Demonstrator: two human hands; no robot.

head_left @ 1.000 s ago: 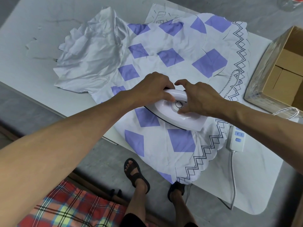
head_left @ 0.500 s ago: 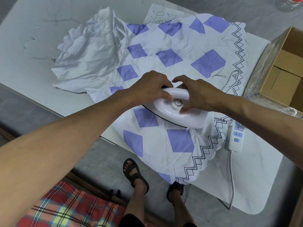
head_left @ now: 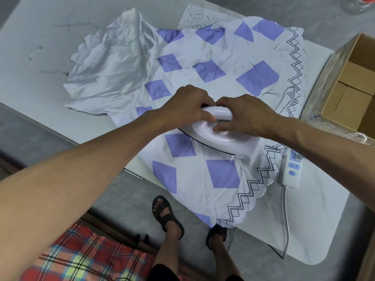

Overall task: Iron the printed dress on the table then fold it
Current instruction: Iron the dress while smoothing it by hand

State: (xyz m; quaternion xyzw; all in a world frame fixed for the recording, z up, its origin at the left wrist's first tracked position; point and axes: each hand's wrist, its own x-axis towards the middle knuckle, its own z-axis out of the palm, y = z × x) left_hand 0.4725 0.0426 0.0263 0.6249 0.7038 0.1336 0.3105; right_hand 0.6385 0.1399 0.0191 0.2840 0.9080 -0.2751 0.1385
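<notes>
Dress [head_left: 205, 72]: spread over the white table [head_left: 40, 25], white with purple diamonds and a zigzag hem; the left part is plain and heavily creased, and the near end hangs over the table edge.
Iron [head_left: 229, 141]: white, soleplate flat on the dress near the hem, pointing left.
Left hand [head_left: 186, 106]: fingers curled over the front of the iron's handle, gripping it.
Right hand [head_left: 248, 116]: wrapped round the back of the handle, fingertips tucked beneath it by the dial; whether they touch the dial is hard to tell.
Power strip [head_left: 291, 169]: on the table just right of the dress, by the hem, white cable trailing off the near edge.
Cardboard box [head_left: 357, 78]: open, at the right edge.
</notes>
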